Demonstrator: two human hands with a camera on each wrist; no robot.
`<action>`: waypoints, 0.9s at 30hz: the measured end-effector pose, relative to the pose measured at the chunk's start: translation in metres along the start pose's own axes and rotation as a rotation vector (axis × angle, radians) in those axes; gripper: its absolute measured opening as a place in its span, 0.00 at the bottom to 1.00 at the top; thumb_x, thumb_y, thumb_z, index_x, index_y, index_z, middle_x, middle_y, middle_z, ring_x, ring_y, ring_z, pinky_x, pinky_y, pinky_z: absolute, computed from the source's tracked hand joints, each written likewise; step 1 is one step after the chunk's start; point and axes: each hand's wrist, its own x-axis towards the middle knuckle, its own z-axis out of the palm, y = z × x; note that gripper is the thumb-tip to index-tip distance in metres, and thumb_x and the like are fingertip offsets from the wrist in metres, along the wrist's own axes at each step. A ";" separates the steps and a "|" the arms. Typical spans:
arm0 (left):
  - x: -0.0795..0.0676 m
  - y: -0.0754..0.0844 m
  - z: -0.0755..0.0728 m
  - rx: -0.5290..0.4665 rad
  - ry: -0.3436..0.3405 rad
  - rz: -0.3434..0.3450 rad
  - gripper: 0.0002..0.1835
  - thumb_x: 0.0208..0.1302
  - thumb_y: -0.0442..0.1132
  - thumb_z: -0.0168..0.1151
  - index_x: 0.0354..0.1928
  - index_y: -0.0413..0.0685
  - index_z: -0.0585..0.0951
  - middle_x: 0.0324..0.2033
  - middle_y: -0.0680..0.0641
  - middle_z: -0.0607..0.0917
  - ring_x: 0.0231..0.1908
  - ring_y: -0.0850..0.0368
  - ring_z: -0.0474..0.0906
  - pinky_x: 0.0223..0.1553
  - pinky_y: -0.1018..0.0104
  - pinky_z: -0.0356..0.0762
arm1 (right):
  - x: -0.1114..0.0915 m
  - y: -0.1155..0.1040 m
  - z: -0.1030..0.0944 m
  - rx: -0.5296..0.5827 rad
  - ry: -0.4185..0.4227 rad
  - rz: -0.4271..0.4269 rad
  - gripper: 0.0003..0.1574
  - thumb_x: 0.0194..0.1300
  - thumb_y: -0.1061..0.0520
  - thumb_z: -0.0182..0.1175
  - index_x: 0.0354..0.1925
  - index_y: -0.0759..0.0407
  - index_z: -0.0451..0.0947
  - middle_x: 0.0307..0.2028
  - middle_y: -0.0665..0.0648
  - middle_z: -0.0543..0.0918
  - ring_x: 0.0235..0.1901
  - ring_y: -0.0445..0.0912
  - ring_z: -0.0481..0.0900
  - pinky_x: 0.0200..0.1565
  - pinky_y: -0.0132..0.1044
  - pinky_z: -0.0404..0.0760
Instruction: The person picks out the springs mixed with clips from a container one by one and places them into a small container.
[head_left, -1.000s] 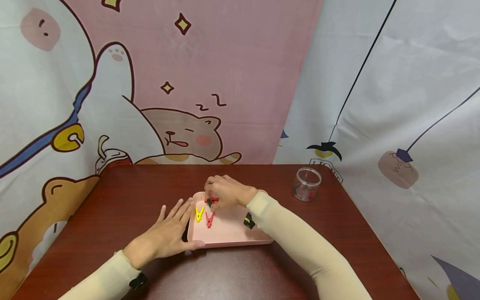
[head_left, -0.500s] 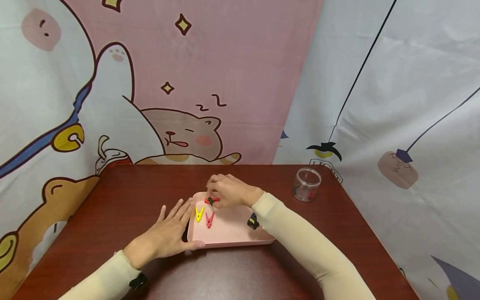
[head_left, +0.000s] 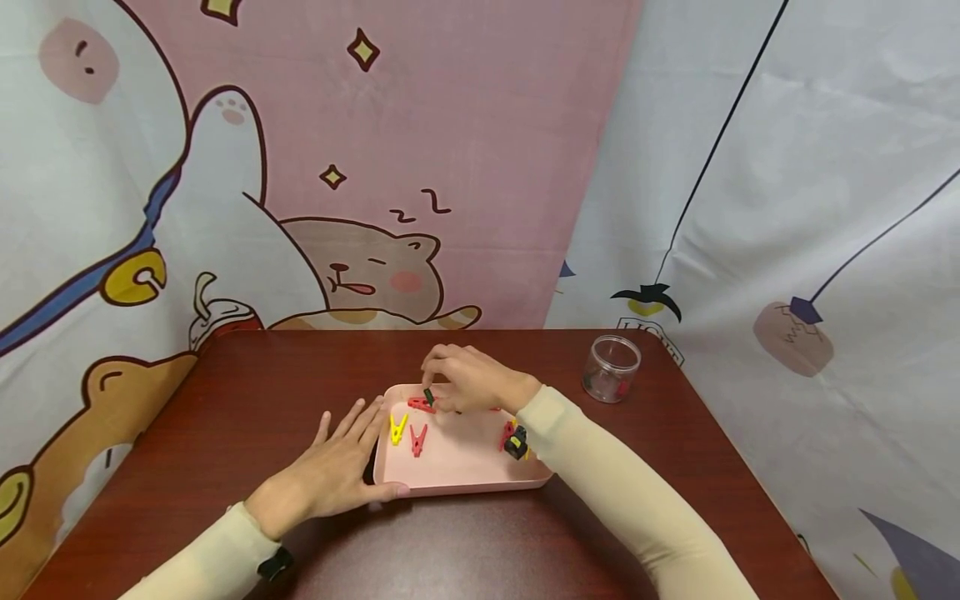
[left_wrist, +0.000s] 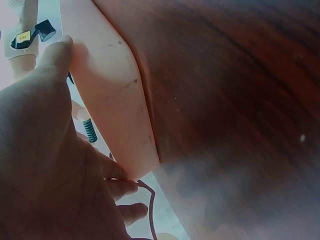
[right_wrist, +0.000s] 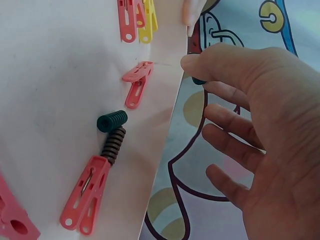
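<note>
My right hand (head_left: 477, 380) pinches a small dark green coil spring (head_left: 428, 397) between thumb and forefinger, over the back left of a pink tray (head_left: 465, 477). The spring's coils show in the left wrist view, while in the right wrist view the thumb hides most of it. My left hand (head_left: 330, 468) lies with straight fingers along the tray's left side, thumb at its front edge. A red clothespin (head_left: 422, 405) lies below the right hand's fingertips. Nearer the left hand are a yellow clothespin (head_left: 398, 428) and another red clothespin (head_left: 417, 441).
In the right wrist view, another green spring (right_wrist: 112, 121) and a brown spring (right_wrist: 114, 146) lie in the tray beside a red clothespin (right_wrist: 85, 195). A clear jar (head_left: 612, 367) with small pieces inside stands at the table's back right. A patterned cloth (head_left: 480, 167) hangs behind.
My right hand has lifted the green spring off the red clothespin and moved slightly right. More clothespins show at the tray's right side. The left hand has stayed in place.
</note>
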 end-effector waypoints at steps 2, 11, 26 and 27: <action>0.000 0.000 0.000 0.000 -0.002 -0.004 0.75 0.66 0.90 0.63 0.96 0.42 0.53 0.96 0.38 0.52 0.94 0.28 0.50 0.85 0.09 0.46 | -0.002 0.001 -0.001 0.013 0.002 0.009 0.18 0.75 0.47 0.80 0.59 0.47 0.92 0.72 0.53 0.86 0.76 0.52 0.82 0.77 0.59 0.81; 0.000 0.001 -0.001 0.003 0.007 0.000 0.75 0.67 0.90 0.63 0.95 0.41 0.54 0.96 0.38 0.53 0.94 0.28 0.51 0.85 0.09 0.46 | -0.010 0.005 -0.006 0.042 0.024 0.028 0.16 0.76 0.47 0.80 0.58 0.46 0.93 0.72 0.52 0.86 0.75 0.52 0.82 0.77 0.59 0.82; 0.000 0.001 0.000 0.011 0.009 0.001 0.75 0.66 0.90 0.62 0.95 0.41 0.55 0.96 0.38 0.53 0.94 0.28 0.52 0.85 0.10 0.46 | -0.033 0.015 -0.016 0.136 0.077 0.071 0.16 0.76 0.49 0.80 0.58 0.49 0.92 0.67 0.53 0.87 0.70 0.52 0.85 0.75 0.53 0.86; 0.000 0.001 0.000 0.010 0.007 0.000 0.75 0.66 0.91 0.62 0.95 0.41 0.54 0.96 0.38 0.53 0.94 0.28 0.51 0.85 0.10 0.46 | -0.035 0.016 -0.016 0.139 0.080 0.077 0.16 0.76 0.49 0.80 0.58 0.49 0.92 0.67 0.52 0.87 0.71 0.52 0.85 0.75 0.53 0.86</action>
